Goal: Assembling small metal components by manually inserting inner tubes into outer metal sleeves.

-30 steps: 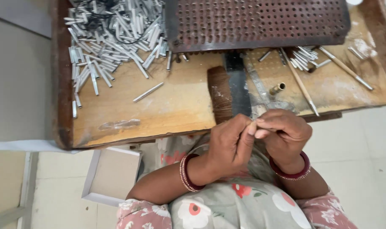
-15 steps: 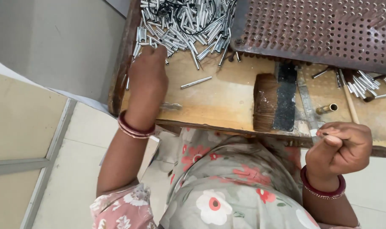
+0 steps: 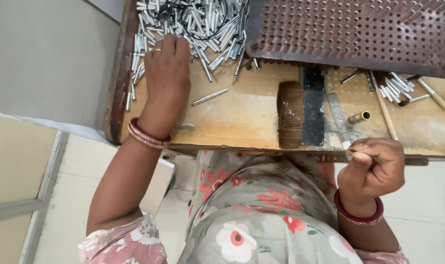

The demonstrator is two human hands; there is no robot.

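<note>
Silver metal tubes, short and thin, lie heaped in a loose pile (image 3: 193, 24) at the far left of the worn wooden workbench (image 3: 247, 117), seen from the head camera looking straight down. The person's left hand (image 3: 166, 73) rests palm down on the near edge of that pile, fingers spread flat among the tubes; whether any tube is caught under the fingers cannot be told. A ring shows on one finger and striped bangles (image 3: 147, 136) circle the wrist. One stray silver tube (image 3: 210, 96) lies alone on the wood just right of the hand.

The right hand (image 3: 371, 166) hangs off the near edge of the bench, curled into a loose fist, thumb pressed to the forefinger on something thin and dark; what it is stays too small to tell. A dark red bangle (image 3: 358, 213) sits on that wrist.

Between the hands, a brown bristle brush with a black back (image 3: 300, 115) lies on the bench. Beyond it stands a rusty perforated metal plate (image 3: 354, 32). To the right lie a small brass tube (image 3: 359, 117), a thin wooden stick (image 3: 383, 110) and a smaller cluster of silver tubes (image 3: 396, 88).
</note>
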